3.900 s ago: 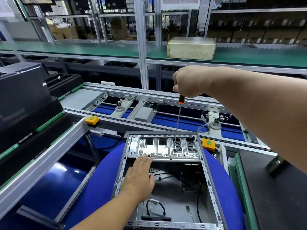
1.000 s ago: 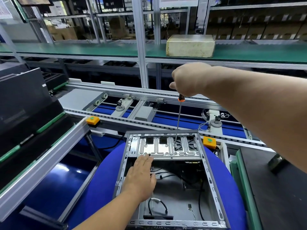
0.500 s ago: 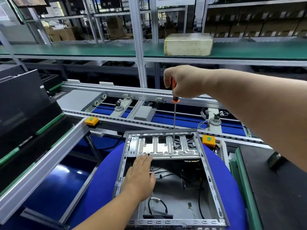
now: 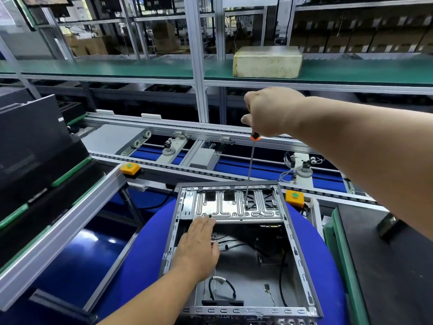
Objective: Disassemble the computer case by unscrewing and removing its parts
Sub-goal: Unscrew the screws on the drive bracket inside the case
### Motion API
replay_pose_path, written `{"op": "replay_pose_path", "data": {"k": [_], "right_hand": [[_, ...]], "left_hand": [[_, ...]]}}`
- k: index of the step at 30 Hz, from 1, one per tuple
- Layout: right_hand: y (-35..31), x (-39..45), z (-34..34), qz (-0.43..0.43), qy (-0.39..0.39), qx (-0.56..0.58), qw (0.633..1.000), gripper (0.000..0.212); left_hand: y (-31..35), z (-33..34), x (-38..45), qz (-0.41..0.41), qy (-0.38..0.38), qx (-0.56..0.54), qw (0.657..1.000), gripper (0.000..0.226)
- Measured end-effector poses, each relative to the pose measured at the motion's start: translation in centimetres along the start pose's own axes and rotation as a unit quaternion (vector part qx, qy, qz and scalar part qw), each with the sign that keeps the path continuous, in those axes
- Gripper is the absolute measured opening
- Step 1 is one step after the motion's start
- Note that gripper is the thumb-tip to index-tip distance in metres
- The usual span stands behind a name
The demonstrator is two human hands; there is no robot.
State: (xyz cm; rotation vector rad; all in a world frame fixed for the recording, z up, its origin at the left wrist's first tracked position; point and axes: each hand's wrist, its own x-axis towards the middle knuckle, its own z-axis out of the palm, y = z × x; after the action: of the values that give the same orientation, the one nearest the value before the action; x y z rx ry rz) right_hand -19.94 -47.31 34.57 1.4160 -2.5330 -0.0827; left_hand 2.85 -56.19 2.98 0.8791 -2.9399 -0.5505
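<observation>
An open grey computer case (image 4: 302, 261) lies on a round blue pad (image 4: 138, 259), its inside showing loose black cables. A ribbed silver bracket plate (image 4: 225, 207) spans the far end of the case. My right hand (image 4: 269, 111) grips the orange-and-black handle of a long screwdriver (image 4: 249, 170), which stands nearly upright with its tip on a screw in the plate. My left hand (image 4: 199, 245) lies flat with straight fingers over the case's left side, fingertips touching the plate's near edge.
A conveyor with blue belts (image 4: 257, 165) runs behind the case, with two orange button boxes (image 4: 130, 169) (image 4: 294, 198) at its near rail. Black cases (image 4: 35, 146) stand at the left. A yellowish box (image 4: 267, 62) sits on the green shelf. A dark mat (image 4: 386, 266) lies right.
My right hand has shifted its hold on the screwdriver handle, and less of the orange shows. The tip stays on the same screw. My left hand has not moved.
</observation>
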Motion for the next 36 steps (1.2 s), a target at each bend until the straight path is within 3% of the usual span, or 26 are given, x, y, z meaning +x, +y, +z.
{"op": "replay_pose_path", "data": {"k": [4,7,10,16,19,26,33,36], "right_hand": [[-0.5,-0.1,-0.2,-0.035,-0.021,0.117,0.992,0.004],[-1.0,-0.4,-0.8,-0.047,-0.056,0.183,0.981,0.026],[-1.5,-0.8,-1.3,-0.054,-0.073,0.206,0.974,0.033],[-1.3,-0.7,-0.6,-0.044,-0.03,0.103,0.993,0.018],[-0.8,-0.5,0.5,-0.022,0.029,0.04,0.999,0.035],[0.0,-0.7,1.9,-0.007,0.089,0.074,0.993,0.027],[-0.6,-0.9,-0.1,-0.024,-0.014,0.165,0.986,0.014],[-1.0,-1.1,-1.0,-0.039,-0.059,0.195,0.978,0.019]], "left_hand": [[0.1,0.0,-0.1,0.001,0.005,0.004,1.0,0.072],[0.1,0.0,-0.1,0.002,0.007,0.005,1.0,0.072],[0.1,-0.1,0.0,0.003,0.007,0.004,1.0,0.072],[-0.1,0.2,0.1,-0.001,0.006,0.002,1.0,0.072],[-0.1,0.3,0.1,0.001,0.01,0.002,1.0,0.072],[-0.2,0.3,0.2,0.005,0.016,0.003,1.0,0.071],[-0.3,0.4,0.2,0.004,0.011,0.003,1.0,0.071],[-0.3,0.3,0.2,0.004,0.007,0.003,1.0,0.071]]}}
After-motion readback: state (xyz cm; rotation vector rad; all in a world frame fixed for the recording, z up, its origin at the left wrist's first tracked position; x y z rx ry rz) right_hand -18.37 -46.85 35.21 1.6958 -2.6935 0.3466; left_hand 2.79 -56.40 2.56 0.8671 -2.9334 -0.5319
